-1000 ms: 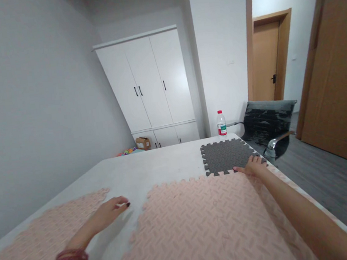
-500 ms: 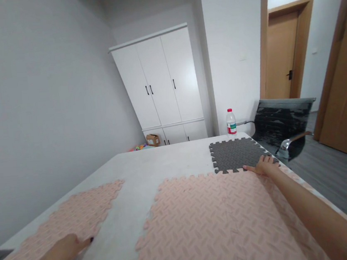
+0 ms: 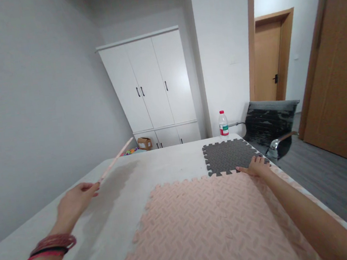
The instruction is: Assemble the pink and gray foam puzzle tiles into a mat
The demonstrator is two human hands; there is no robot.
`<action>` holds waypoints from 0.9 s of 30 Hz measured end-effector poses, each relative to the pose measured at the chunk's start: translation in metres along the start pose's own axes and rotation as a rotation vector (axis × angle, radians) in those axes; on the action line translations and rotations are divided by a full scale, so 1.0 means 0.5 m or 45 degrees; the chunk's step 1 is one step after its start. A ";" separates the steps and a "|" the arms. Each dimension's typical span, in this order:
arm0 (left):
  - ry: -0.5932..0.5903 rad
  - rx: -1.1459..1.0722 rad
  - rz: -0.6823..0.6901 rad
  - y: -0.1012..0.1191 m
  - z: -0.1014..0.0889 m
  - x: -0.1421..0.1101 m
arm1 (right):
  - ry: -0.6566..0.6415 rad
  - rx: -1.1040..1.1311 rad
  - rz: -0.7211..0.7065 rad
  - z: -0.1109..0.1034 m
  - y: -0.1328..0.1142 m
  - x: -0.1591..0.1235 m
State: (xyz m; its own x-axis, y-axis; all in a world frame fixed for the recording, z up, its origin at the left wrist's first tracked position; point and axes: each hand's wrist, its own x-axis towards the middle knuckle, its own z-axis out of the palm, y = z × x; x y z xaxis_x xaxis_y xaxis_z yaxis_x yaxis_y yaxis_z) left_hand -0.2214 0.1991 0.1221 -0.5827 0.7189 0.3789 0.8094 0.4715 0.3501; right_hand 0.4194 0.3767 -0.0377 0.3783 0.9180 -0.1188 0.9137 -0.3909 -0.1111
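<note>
My left hand [image 3: 75,201] is closed on the edge of a pink foam mat tile [image 3: 114,161], held up off the table so I see it edge-on as a thin strip. A large joined pink foam mat [image 3: 199,223] lies flat on the white table [image 3: 164,160]. A dark grey foam tile [image 3: 226,156] is locked into its far right edge. My right hand [image 3: 256,166] rests flat with fingers spread on the seam between the grey tile and the pink mat.
A plastic bottle with a red cap [image 3: 223,123] stands at the table's far edge. A black office chair [image 3: 270,125] sits beyond the right corner. A white wardrobe [image 3: 151,84], a small cardboard box [image 3: 144,143] and wooden doors [image 3: 268,58] are behind.
My left hand went to the loose pink tile at the left, gripped it and lifted it off the table. My right hand stayed on the seam.
</note>
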 end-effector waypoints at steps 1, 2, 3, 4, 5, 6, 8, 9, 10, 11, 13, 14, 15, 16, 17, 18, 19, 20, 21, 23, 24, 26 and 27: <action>-0.008 -0.048 0.033 0.036 0.015 0.006 | -0.001 -0.004 -0.005 0.002 0.001 0.002; -0.020 -0.108 0.080 0.071 0.034 0.008 | -0.004 -0.006 -0.009 0.004 0.002 0.005; -0.035 -0.174 0.138 0.105 0.056 0.006 | -0.007 -0.006 -0.011 0.005 0.003 0.007; -0.056 -0.245 0.207 0.137 0.081 0.000 | -0.009 -0.006 -0.009 0.007 0.003 0.008; -0.085 -0.320 0.283 0.168 0.108 -0.009 | -0.008 -0.007 -0.006 0.008 0.003 0.009; -0.123 -0.394 0.361 0.195 0.136 -0.019 | -0.007 -0.007 -0.005 0.009 0.003 0.010; -0.218 -0.526 0.519 0.239 0.191 -0.041 | -0.006 -0.008 -0.005 0.009 0.003 0.010; -0.271 -0.576 0.587 0.255 0.216 -0.050 | -0.006 -0.009 -0.007 0.009 0.002 0.011; -0.324 -0.616 0.645 0.265 0.240 -0.057 | -0.009 -0.009 -0.008 0.009 0.002 0.012; -0.374 -0.643 0.687 0.270 0.261 -0.061 | -0.014 -0.009 -0.008 0.008 0.002 0.012; -0.460 -0.668 0.725 0.264 0.294 -0.061 | -0.025 -0.006 -0.008 0.008 0.001 0.015; -0.493 -0.667 0.725 0.254 0.306 -0.058 | -0.032 -0.003 -0.007 0.008 0.001 0.015; -0.520 -0.659 0.718 0.242 0.315 -0.054 | -0.039 0.000 -0.007 0.008 0.000 0.016; -0.541 -0.646 0.708 0.229 0.323 -0.049 | -0.043 0.004 -0.006 0.008 -0.001 0.016; -0.559 -0.630 0.697 0.216 0.328 -0.045 | -0.047 0.007 -0.004 0.007 -0.002 0.015; -0.575 -0.612 0.691 0.203 0.333 -0.041 | -0.049 0.010 -0.001 0.006 -0.002 0.014; -0.589 -0.592 0.688 0.193 0.336 -0.038 | -0.051 0.011 0.001 0.005 -0.003 0.012; -0.601 -0.573 0.688 0.186 0.338 -0.036 | -0.054 0.012 0.002 0.003 -0.003 0.010; -0.610 -0.554 0.690 0.182 0.340 -0.035 | -0.058 0.014 0.001 0.001 -0.004 0.007; -0.622 -0.522 0.702 0.181 0.343 -0.037 | -0.069 0.017 -0.005 -0.002 -0.004 0.004; -0.628 -0.512 0.714 0.183 0.345 -0.039 | -0.076 0.019 -0.009 -0.003 -0.004 0.003; -0.640 -0.501 0.746 0.192 0.349 -0.043 | -0.085 0.022 -0.007 -0.005 -0.003 0.001; -0.644 -0.498 0.764 0.197 0.352 -0.046 | -0.087 0.022 -0.004 -0.005 -0.003 0.001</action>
State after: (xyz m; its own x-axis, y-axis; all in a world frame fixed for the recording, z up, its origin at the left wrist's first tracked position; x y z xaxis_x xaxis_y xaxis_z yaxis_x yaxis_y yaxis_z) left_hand -0.1155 0.3188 -0.0030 0.1110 0.9733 0.2008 0.8317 -0.2015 0.5174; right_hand 0.4186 0.3780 -0.0351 0.3641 0.9126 -0.1858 0.9118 -0.3900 -0.1288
